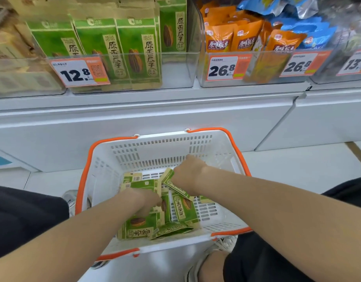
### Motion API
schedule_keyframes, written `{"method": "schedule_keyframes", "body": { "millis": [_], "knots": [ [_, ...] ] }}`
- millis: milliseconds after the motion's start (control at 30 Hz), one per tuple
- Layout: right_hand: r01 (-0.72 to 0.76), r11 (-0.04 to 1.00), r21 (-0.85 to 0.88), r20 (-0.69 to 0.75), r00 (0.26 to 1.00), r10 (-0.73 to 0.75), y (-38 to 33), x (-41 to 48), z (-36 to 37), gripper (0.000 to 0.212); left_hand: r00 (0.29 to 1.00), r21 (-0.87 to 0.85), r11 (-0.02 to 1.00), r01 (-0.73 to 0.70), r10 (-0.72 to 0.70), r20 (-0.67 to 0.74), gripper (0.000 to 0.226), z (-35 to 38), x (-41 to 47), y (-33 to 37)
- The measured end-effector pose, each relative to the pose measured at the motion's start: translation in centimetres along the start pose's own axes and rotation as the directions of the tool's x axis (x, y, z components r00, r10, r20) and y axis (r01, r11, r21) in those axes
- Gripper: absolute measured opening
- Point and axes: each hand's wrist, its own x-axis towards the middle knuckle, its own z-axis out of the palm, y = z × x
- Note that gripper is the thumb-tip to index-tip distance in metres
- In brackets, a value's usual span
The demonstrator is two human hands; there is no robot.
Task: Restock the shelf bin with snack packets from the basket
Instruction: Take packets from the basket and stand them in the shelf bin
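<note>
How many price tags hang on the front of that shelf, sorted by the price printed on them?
12.8 tag: 1
26.8 tags: 2
13.8 tag, partly cut off at the picture's edge: 1
Total: 4 price tags

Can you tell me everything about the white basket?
The basket is white plastic with slotted walls and floor, open-topped and upright, set low before the white shelf base. Its two orange handles lie folded down along the rim. Green packets lie jumbled on its floor. Both hands are inside: the left hand among the packets, the right hand gripping a tilted packet.
</note>
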Motion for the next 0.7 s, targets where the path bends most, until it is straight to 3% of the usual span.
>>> {"method": "schedule_keyframes", "body": {
  "millis": [100,267,400,533,633,700],
  "knots": [
    [0.018,1.000,0.013,-0.008,1.000,-0.018,-0.1,0.5,0.1,0.013,0.998,-0.032,0.999,-0.008,0.010,0.058,0.091,1.8,1.0,-0.1],
    [0.031,0.999,0.018,0.004,1.000,-0.031,-0.6,1.0,0.3,0.012,0.999,0.079,0.997,-0.005,0.008,-0.038,0.051,4.0,1.9,0.7],
    [0.043,0.999,0.013,0.033,0.999,-0.043,-0.9,1.0,0.4,0.009,0.987,0.049,0.998,-0.032,0.039,-0.159,0.051,4.2,1.7,1.1],
    [0.040,0.999,-0.001,0.034,0.999,-0.040,-0.8,0.6,0.2,0.011,0.990,0.096,0.995,-0.040,0.053,-0.132,0.028,4.2,1.5,1.4],
    [0.004,1.000,0.002,0.044,0.999,-0.004,-0.4,0.2,-0.2,0.022,0.975,0.036,0.999,-0.038,0.045,-0.218,0.020,3.2,1.3,1.2],
    [-0.050,0.998,0.031,0.045,0.998,0.048,-0.1,0.3,-0.5,0.018,0.944,-0.106,0.993,-0.044,0.006,-0.331,0.020,1.8,1.4,0.5]
  ]
}}
